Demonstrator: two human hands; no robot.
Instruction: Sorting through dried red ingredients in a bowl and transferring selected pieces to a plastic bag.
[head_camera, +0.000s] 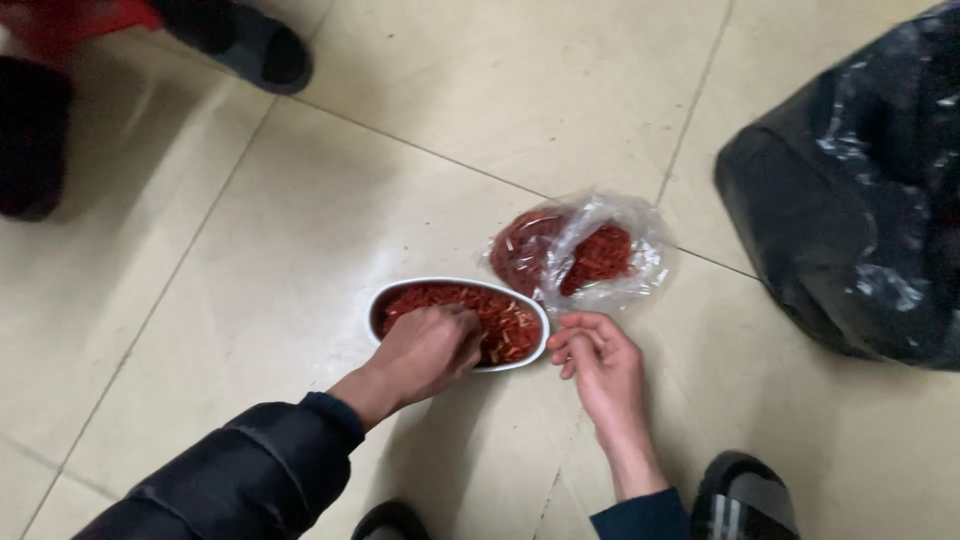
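Note:
A white oval bowl sits on the tiled floor, filled with cut red chili pieces. My left hand reaches into the bowl with its fingers curled down in the chili; whether it grips any is hidden. My right hand rests just right of the bowl's rim, fingers loosely curled, with nothing visible in it. Behind the bowl lies a clear plastic bag holding more red chili.
A large black plastic bag bulges at the right. Another person's dark slipper and a dark shape are at the top left. My own slippered foot shows at the bottom right, another toe at the bottom centre.

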